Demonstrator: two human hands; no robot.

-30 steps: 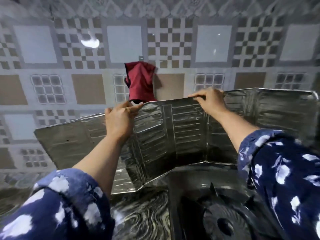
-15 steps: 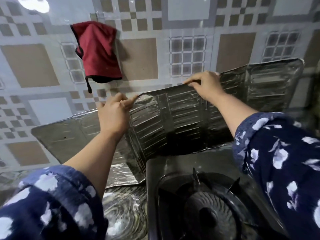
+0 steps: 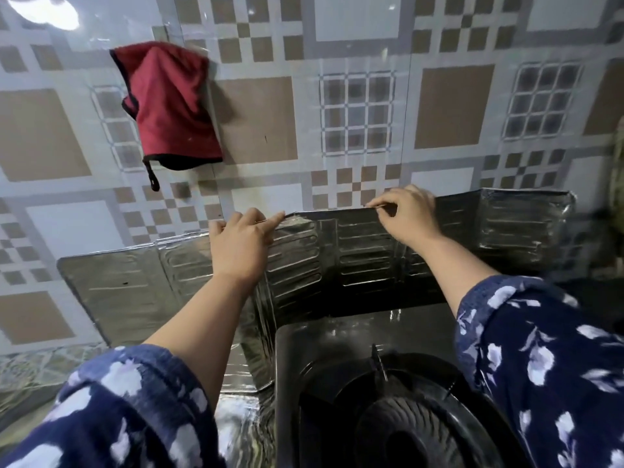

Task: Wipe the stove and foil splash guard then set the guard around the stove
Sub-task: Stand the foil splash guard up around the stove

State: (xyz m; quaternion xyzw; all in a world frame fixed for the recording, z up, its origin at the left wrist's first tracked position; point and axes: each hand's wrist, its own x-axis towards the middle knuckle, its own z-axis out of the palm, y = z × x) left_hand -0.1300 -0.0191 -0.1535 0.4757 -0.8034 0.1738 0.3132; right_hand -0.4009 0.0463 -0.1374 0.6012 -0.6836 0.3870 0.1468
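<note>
— Foil splash guard (image 3: 358, 261), the folded, ribbed, silvery panel: where does it stand?

— Upright behind the black gas stove (image 3: 341, 359), at twelve o'clock from the round ribbed burner (image 3: 415, 430). Its middle panels rise along the stove's back edge. One wing bends forward down the stove's side at nine o'clock, and another flat wing spreads out toward ten o'clock in front of the tiled wall (image 3: 449, 106). The last panel reaches out at two o'clock.

— And the hands?

— Both are on the top edge. The left hand (image 3: 241, 246) has its fingers closed over the rim at a fold, at about eleven o'clock from the burner. The right hand (image 3: 407, 216) pinches the rim between thumb and fingers at about twelve o'clock. Dark blue sleeves with white flowers (image 3: 540, 359) cover both forearms partway.

— What else is near?

— A red cloth with dark trim (image 3: 172, 106) hangs on the wall above the guard, at eleven o'clock, well clear of the foil. A metal pan support prong (image 3: 378, 363) stands up at the burner's far side. The table (image 3: 243, 423) beside the stove, at nine o'clock, is shiny and swirled.

— Does anything block the guard?

— Whether its back touches the wall, I cannot tell. The right sleeve hides the stove's right part.
</note>
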